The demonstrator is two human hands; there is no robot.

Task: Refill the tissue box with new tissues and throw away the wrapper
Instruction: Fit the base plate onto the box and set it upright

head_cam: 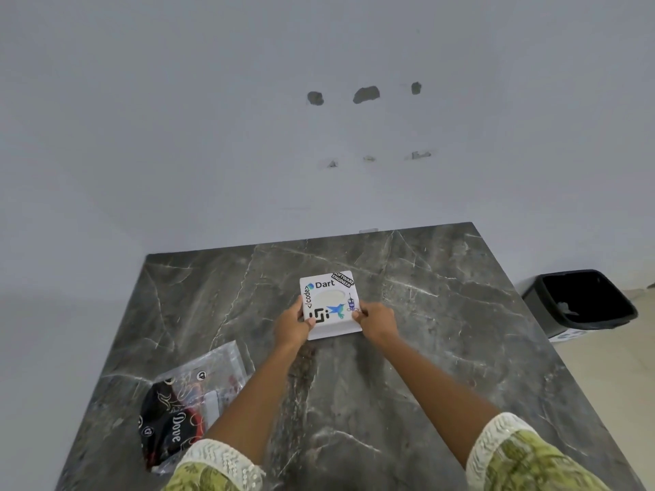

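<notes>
A white square tissue box (329, 295) covered with stickers sits on the dark marble table (425, 331), its oval top slot showing pale tissue. My left hand (292, 326) grips the box's near left side and my right hand (377, 322) grips its near right corner. A clear and black plastic wrapper (184, 409) printed "Dove" lies flat on the table at the near left, apart from both hands.
A black waste bin (581, 303) lined with a black bag stands on the floor to the right of the table. A plain grey wall with several patched holes rises behind the table's far edge.
</notes>
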